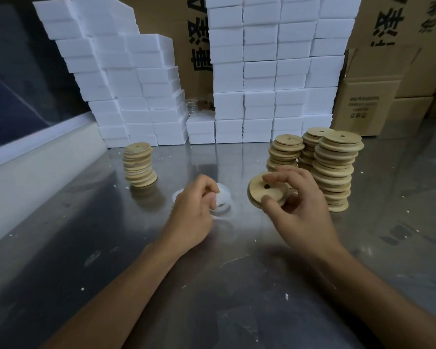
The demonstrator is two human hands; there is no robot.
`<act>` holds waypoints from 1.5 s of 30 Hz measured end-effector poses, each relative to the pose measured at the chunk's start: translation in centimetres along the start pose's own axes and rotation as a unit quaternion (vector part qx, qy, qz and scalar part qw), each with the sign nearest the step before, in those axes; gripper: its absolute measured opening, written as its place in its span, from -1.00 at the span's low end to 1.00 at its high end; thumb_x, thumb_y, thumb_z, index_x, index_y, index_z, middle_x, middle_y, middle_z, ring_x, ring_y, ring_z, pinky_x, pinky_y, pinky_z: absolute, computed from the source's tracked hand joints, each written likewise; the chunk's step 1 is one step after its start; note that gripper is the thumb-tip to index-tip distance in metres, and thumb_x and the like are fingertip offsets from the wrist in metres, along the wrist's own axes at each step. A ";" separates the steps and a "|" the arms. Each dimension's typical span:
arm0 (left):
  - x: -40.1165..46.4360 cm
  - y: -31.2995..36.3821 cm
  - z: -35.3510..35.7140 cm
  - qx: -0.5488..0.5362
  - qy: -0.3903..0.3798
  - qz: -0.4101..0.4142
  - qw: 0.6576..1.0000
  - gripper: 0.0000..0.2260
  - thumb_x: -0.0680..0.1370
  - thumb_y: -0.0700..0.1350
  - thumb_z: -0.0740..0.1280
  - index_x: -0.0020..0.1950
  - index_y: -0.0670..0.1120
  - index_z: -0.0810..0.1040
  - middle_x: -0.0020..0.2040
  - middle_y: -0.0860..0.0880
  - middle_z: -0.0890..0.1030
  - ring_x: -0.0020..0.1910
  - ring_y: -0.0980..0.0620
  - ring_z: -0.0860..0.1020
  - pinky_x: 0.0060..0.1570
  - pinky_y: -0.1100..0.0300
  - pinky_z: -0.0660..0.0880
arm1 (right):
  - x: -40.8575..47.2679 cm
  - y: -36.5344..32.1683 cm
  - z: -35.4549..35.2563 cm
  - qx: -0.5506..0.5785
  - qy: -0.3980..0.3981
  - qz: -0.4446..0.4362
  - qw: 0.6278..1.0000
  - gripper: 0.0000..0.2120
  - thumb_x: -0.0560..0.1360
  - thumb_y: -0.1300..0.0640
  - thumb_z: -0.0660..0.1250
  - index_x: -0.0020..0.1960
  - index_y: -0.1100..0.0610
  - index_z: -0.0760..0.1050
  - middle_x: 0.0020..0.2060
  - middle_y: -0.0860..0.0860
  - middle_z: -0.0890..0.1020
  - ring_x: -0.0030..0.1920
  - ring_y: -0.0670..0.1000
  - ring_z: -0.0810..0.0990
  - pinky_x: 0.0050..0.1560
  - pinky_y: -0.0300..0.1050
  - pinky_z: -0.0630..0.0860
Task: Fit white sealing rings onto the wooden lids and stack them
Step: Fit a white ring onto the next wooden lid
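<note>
My right hand (297,197) pinches a wooden lid (264,188), tilted, beside the tall stacks (334,172). My left hand (194,210) curls, pinching white rings (223,206) on the steel table (212,285).

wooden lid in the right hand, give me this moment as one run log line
right hand: holds wooden lid | left hand: pinches white sealing ring | ring not yet fitted

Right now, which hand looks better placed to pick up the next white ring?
The left hand, I would say. Its fingers already curl over the white rings lying on the metal table. The right hand is busy, gripping a wooden lid lifted in front of the lid stacks.
</note>
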State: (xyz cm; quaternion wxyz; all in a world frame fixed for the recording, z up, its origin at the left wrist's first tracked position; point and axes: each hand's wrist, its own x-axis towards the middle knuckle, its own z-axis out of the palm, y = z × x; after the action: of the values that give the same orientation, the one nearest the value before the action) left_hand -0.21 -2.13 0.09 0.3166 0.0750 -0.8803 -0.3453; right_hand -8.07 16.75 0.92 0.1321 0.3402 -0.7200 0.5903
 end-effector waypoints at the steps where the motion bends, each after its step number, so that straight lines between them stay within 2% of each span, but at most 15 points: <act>1: 0.1 0.3 0.0 -0.056 0.012 -0.032 0.998 -0.74 0.60 -0.29 0.19 -0.10 0.08 0.45 -0.29 0.09 0.56 -0.22 0.10 0.51 -0.13 0.14 0.46 | 0.0 0.0 0.0 0.006 -0.003 0.006 1.000 -0.69 0.41 0.28 0.44 0.11 0.04 0.58 0.18 -0.05 0.51 0.21 -0.03 0.54 0.12 0.04 0.57; 3: 0.1 0.8 -0.4 -0.132 -0.008 -0.064 0.989 -0.71 0.60 -0.31 0.22 -0.04 0.11 0.50 -0.31 0.15 0.60 -0.24 0.17 0.54 -0.09 0.18 0.48 | 0.0 0.1 0.1 0.032 0.003 0.023 0.999 -0.63 0.41 0.27 0.46 0.14 -0.02 0.51 0.14 -0.08 0.55 0.11 -0.05 0.59 0.05 -0.02 0.60; 6: -0.2 1.0 -0.8 -0.218 -0.077 -0.070 0.970 -0.79 0.57 -0.33 0.31 0.00 -0.02 0.61 -0.24 0.04 0.70 -0.15 0.07 0.64 0.01 0.14 0.55 | 0.2 0.2 0.1 0.083 0.009 0.045 0.995 -0.66 0.43 0.27 0.48 0.06 -0.03 0.44 0.02 -0.07 0.60 -0.11 -0.08 0.64 -0.16 -0.17 0.59; 8: -0.3 1.3 -1.0 -0.264 -0.091 -0.071 0.958 -0.83 0.53 -0.32 0.36 -0.05 -0.06 0.66 -0.19 -0.06 0.72 -0.16 0.03 0.64 -0.07 0.19 0.57 | 0.3 0.3 0.1 0.088 0.004 0.037 0.995 -0.73 0.45 0.31 0.47 -0.01 0.02 0.49 -0.08 -0.02 0.61 -0.21 -0.06 0.60 -0.20 -0.15 0.56; 11: -0.3 1.9 -1.0 -0.317 -0.088 -0.074 0.942 -0.81 0.49 -0.31 0.40 -0.18 -0.04 0.71 -0.19 -0.09 0.72 -0.25 0.07 0.60 -0.21 0.26 0.54 | 0.3 0.2 0.2 0.106 -0.012 0.034 0.994 -0.83 0.50 0.35 0.38 -0.05 0.09 0.58 -0.20 -0.01 0.64 -0.28 -0.04 0.61 -0.25 -0.19 0.55; 13: -0.3 2.1 -0.8 -0.310 -0.080 -0.075 0.945 -0.81 0.49 -0.28 0.42 -0.20 0.00 0.71 -0.18 -0.05 0.70 -0.23 0.07 0.58 -0.20 0.22 0.52 | 0.2 0.1 0.2 0.108 -0.031 0.034 0.993 -0.86 0.55 0.31 0.33 -0.04 0.13 0.64 -0.19 -0.01 0.67 -0.22 0.01 0.64 -0.25 -0.15 0.58; 15: -0.4 2.3 -0.5 -0.298 -0.057 -0.083 0.949 -0.79 0.49 -0.27 0.43 -0.23 0.03 0.71 -0.11 0.01 0.68 -0.18 0.08 0.55 -0.18 0.20 0.50 | 0.0 -0.1 0.2 0.147 -0.060 0.051 0.986 -0.84 0.59 0.18 0.30 -0.05 0.13 0.66 -0.15 0.02 0.69 -0.13 0.04 0.66 -0.17 -0.05 0.63; 17: -0.5 2.5 -0.1 -0.300 -0.040 -0.099 0.948 -0.80 0.50 -0.25 0.42 -0.25 0.02 0.69 -0.03 0.06 0.69 -0.15 0.09 0.59 -0.17 0.22 0.54 | -0.1 -0.2 0.4 0.156 -0.076 0.054 0.983 -0.81 0.53 0.04 0.32 -0.08 0.11 0.67 -0.19 0.04 0.69 -0.15 0.12 0.65 -0.16 0.04 0.62; 20: -0.7 2.7 0.6 -0.283 -0.035 -0.109 0.952 -0.91 0.54 -0.24 0.38 -0.16 -0.13 0.62 -0.07 0.02 0.70 -0.14 0.01 0.64 -0.11 0.07 0.60 | -0.5 -0.3 0.9 0.105 -0.095 0.017 0.990 -0.80 0.47 -0.08 0.45 -0.09 0.06 0.65 -0.30 -0.09 0.65 -0.31 -0.05 0.60 -0.29 -0.13 0.53; 24: -1.0 3.1 1.0 -0.277 -0.009 -0.101 0.955 -0.91 0.55 -0.23 0.38 -0.16 -0.13 0.58 -0.21 -0.04 0.65 -0.27 0.07 0.63 -0.34 0.14 0.57 | -0.8 -0.1 1.0 0.107 -0.122 0.001 0.987 -0.88 0.53 0.04 0.35 -0.08 0.06 0.62 -0.28 -0.10 0.66 -0.27 -0.07 0.63 -0.24 -0.11 0.60; 27: -1.4 3.4 1.3 -0.272 0.016 -0.108 0.956 -0.89 0.54 -0.17 0.40 -0.18 -0.10 0.57 -0.14 -0.12 0.63 -0.29 0.00 0.64 -0.43 0.10 0.56 | -0.9 0.0 1.1 0.115 -0.112 0.013 0.987 -0.83 0.55 0.00 0.32 -0.06 0.10 0.57 -0.26 0.02 0.68 -0.25 0.02 0.66 -0.25 0.01 0.62; 30: -1.5 3.9 1.7 -0.259 0.020 -0.121 0.958 -0.91 0.55 -0.13 0.39 -0.15 -0.08 0.55 -0.10 -0.06 0.61 -0.31 -0.02 0.66 -0.53 0.11 0.54 | -1.0 0.0 1.2 0.097 -0.099 0.011 0.990 -0.80 0.54 -0.06 0.29 -0.05 0.08 0.53 -0.28 0.02 0.68 -0.27 0.00 0.65 -0.29 0.05 0.58; 33: -1.5 4.4 1.7 -0.282 0.018 -0.129 0.950 -0.95 0.54 -0.14 0.40 -0.10 -0.11 0.58 -0.12 -0.01 0.63 -0.35 0.00 0.64 -0.55 0.14 0.54 | -1.0 0.3 1.1 0.089 -0.076 0.011 0.993 -0.84 0.56 -0.04 0.28 -0.06 0.04 0.51 -0.31 -0.04 0.65 -0.33 -0.09 0.60 -0.35 -0.11 0.51; 39: -1.5 4.8 1.7 -0.285 0.013 -0.129 0.950 -0.96 0.53 -0.16 0.41 -0.06 -0.12 0.64 -0.10 -0.10 0.65 -0.34 -0.02 0.64 -0.49 0.13 0.56 | -0.8 0.7 1.0 0.065 -0.055 0.000 0.996 -0.89 0.58 0.03 0.30 -0.06 0.04 0.52 -0.30 -0.15 0.65 -0.32 -0.18 0.58 -0.34 -0.31 0.47; 45: -1.5 4.6 1.3 -0.295 0.014 -0.144 0.945 -0.96 0.52 -0.15 0.42 -0.11 -0.08 0.66 -0.13 -0.05 0.67 -0.27 0.01 0.65 -0.46 0.16 0.55 | -0.7 0.5 1.1 0.090 -0.060 0.007 0.994 -0.90 0.59 0.08 0.31 -0.07 0.07 0.53 -0.37 -0.16 0.63 -0.38 -0.23 0.53 -0.37 -0.35 0.44</act>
State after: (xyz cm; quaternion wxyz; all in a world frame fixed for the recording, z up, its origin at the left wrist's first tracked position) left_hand 0.56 2.62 1.64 0.2842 0.1089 -0.7145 -0.6299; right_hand -7.63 16.01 -0.13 0.0533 0.3801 -0.6728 0.6325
